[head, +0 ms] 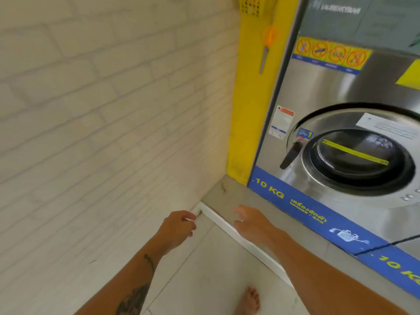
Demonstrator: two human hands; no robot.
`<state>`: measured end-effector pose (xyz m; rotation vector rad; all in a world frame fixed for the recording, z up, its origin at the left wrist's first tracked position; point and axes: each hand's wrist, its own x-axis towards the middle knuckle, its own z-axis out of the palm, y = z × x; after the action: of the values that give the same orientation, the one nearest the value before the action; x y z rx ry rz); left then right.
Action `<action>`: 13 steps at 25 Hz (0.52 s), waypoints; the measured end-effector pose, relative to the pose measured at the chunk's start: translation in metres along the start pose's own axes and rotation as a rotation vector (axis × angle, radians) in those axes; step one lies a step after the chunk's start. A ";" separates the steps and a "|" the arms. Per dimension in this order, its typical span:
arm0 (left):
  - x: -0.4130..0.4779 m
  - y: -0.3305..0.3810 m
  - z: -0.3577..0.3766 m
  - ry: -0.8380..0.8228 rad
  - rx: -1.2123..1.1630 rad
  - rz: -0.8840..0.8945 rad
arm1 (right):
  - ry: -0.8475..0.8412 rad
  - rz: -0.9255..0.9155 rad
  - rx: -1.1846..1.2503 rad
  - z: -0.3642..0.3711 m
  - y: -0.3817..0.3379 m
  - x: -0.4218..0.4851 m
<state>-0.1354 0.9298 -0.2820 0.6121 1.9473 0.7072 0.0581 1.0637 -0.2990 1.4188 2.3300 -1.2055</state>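
My left hand (179, 226) reaches toward the corner where the white brick wall (102, 110) meets a low step (218, 217). Its fingers are curled and a thin white sliver (190, 220) shows pinched at the fingertips; the blur hides what it is. My right hand (250, 221) hovers over the step's white front edge with loose, spread fingers, holding nothing. A small dark speck (200, 212) lies in the corner just beyond the left fingertips. Farther back on the grey ledge (241, 196) lies a small greenish scrap (223, 188).
A steel front-loading washer (354, 160) with a shut round door and a blue "10 KG" strip (295, 208) stands on the ledge at right. Orange-handled scissors (264, 53) hang on the yellow panel (250, 121). A bare foot (250, 298) stands on the tiled floor.
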 end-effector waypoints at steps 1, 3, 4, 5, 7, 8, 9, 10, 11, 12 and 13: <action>0.019 0.006 0.009 -0.012 0.012 -0.022 | -0.017 0.022 -0.005 -0.009 0.012 0.017; 0.059 0.016 0.024 -0.045 0.054 -0.054 | -0.045 0.064 -0.019 -0.018 0.035 0.050; 0.082 0.019 0.031 -0.068 0.104 -0.052 | -0.058 0.078 -0.039 -0.018 0.047 0.068; 0.111 0.021 0.040 -0.095 0.170 -0.039 | -0.074 0.093 -0.069 -0.016 0.061 0.091; 0.169 0.019 0.058 -0.136 0.326 -0.001 | -0.094 0.104 -0.142 -0.006 0.087 0.137; 0.202 0.015 0.068 -0.140 0.388 0.004 | -0.097 0.101 -0.163 0.001 0.100 0.163; 0.235 0.010 0.079 -0.149 0.418 0.001 | -0.092 0.102 -0.173 0.011 0.113 0.189; 0.272 0.001 0.092 -0.160 0.436 -0.004 | -0.086 0.094 -0.181 0.024 0.129 0.219; 0.305 -0.009 0.104 -0.164 0.454 -0.004 | -0.081 0.087 -0.193 0.037 0.144 0.248; 0.338 -0.020 0.117 -0.173 0.473 -0.003 | -0.076 0.077 -0.207 0.051 0.159 0.277; 0.371 -0.034 0.131 -0.179 0.498 0.000 | -0.075 0.059 -0.224 0.066 0.176 0.309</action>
<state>-0.1824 1.1837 -0.5807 0.9409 1.9584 0.1496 0.0159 1.2652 -0.5959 1.3328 2.2725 -0.9317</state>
